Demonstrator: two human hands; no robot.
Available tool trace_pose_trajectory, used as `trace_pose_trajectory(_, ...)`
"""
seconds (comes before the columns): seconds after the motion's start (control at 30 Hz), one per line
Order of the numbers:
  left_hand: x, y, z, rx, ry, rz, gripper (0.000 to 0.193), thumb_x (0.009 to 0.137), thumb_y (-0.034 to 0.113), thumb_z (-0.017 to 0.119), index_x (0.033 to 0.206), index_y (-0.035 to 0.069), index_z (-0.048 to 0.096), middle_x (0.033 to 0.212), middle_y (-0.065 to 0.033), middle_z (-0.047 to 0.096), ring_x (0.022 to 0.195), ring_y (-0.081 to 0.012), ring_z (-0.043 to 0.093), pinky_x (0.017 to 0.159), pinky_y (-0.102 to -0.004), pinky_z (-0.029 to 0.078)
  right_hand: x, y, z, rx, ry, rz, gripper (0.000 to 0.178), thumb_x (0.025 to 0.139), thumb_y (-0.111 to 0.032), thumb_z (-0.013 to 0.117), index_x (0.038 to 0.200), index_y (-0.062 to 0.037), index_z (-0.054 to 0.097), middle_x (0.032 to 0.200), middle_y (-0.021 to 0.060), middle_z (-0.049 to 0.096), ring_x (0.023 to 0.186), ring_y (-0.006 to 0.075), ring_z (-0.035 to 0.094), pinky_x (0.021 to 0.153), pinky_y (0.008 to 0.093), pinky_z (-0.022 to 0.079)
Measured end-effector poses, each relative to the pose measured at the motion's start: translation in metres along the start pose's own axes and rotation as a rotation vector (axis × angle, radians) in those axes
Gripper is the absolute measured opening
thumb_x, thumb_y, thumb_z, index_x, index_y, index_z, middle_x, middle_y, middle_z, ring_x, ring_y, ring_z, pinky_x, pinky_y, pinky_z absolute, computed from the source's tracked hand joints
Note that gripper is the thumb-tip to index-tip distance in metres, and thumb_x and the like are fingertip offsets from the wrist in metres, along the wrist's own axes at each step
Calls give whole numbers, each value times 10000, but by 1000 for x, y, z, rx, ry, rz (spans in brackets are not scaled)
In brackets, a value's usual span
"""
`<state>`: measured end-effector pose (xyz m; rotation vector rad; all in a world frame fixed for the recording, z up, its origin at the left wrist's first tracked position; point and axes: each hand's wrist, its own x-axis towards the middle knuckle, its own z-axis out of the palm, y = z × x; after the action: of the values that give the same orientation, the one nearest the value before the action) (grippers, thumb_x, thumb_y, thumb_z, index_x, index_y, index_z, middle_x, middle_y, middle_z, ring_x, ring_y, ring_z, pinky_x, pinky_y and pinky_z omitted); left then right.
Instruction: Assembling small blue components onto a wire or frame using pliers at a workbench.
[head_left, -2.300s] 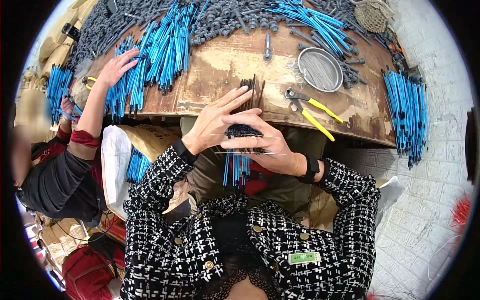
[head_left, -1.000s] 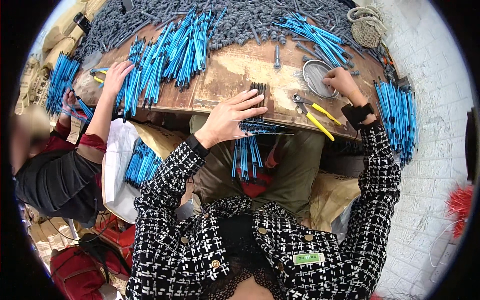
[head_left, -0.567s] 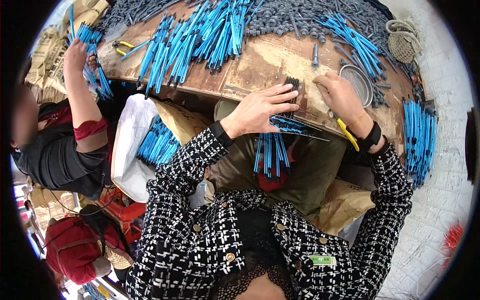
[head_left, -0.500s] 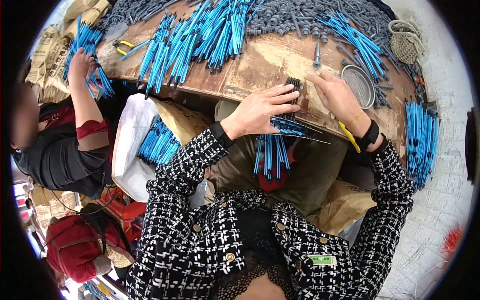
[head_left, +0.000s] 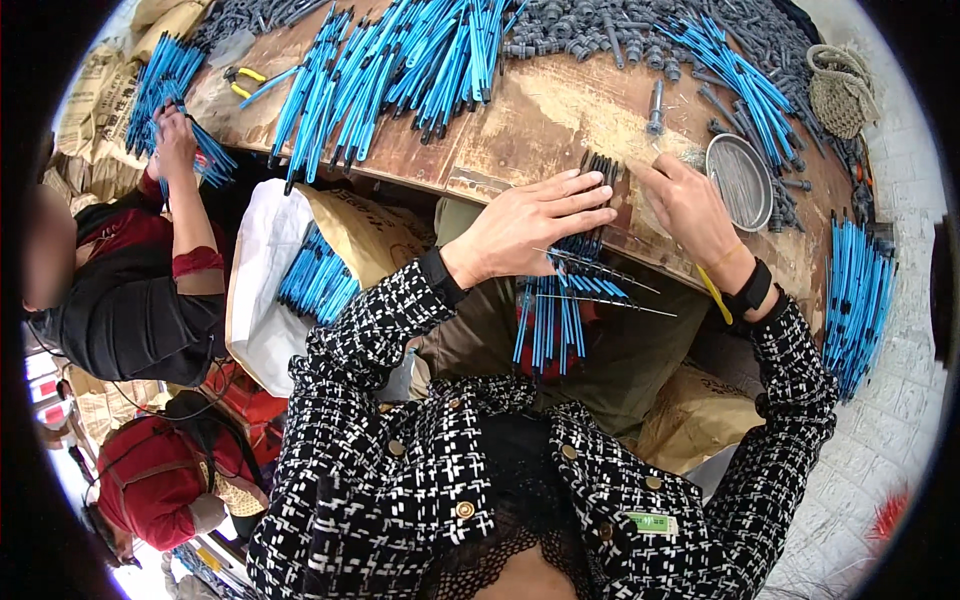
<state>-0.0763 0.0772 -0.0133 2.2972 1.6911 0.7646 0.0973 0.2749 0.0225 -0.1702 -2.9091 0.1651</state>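
Observation:
My left hand [head_left: 530,222] lies with outstretched fingers across a bundle of thin blue rods with black ends [head_left: 548,325]. The bundle lies over the table's front edge, its black tips [head_left: 600,168] showing past my fingers and its blue lengths hanging below. Thin metal strips or wires [head_left: 625,290] stick out sideways below my left hand. My right hand [head_left: 695,210] is over the table just right of the tips, thumb and forefinger drawn together; what they hold is too small to make out. A yellow handle [head_left: 716,295] shows beside my right wrist, its other end hidden.
A round metal dish [head_left: 768,205] of fine pins and a grey bolt-like part [head_left: 655,108] lie on the wooden table [head_left: 400,165]. Blue rods [head_left: 440,70] and grey parts [head_left: 580,30] are heaped behind. A co-worker [head_left: 130,300] handles rods at left, beyond an open sack [head_left: 262,290].
My right hand's fingers have drawn together above the table. My left hand stays on the bundle. The whole view has shifted slightly. The co-worker's hand has moved lower on their rods.

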Motion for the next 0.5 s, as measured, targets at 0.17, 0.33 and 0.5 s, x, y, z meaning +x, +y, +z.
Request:
trace_pose_trajectory(0.17, 0, 1, 2, 8, -8, -12, 1049, 498, 126, 765, 1484, 159, 406, 1557, -64, 366, 1463, -259, 295, 1215, -408, 277, 0, 2, 1, 23, -20, -14, 361, 841, -41, 629, 1201, -65, 643, 863, 122, 538, 805, 317, 602, 681, 416, 495)
trace_pose_trajectory(0.33, -1, 0, 6, -13, 18, -12, 1052, 495, 111, 772, 1481, 156, 409, 1558, -63, 366, 1462, -256, 297, 1214, -408, 278, 3, 2, -2, 84, -14, -44, 370, 842, -30, 624, 1211, -58, 635, 878, 131, 547, 806, 333, 602, 690, 423, 496)
trace_pose_trajectory(0.5, -2, -1, 8, -25, 49, 2, 1043, 493, 112, 776, 1474, 153, 422, 1546, -61, 386, 1457, -256, 309, 1213, -407, 280, 6, 6, 0, 96, -61, -42, 330, 842, -20, 617, 1172, -41, 627, 906, 143, 561, 812, 354, 605, 694, 432, 497)
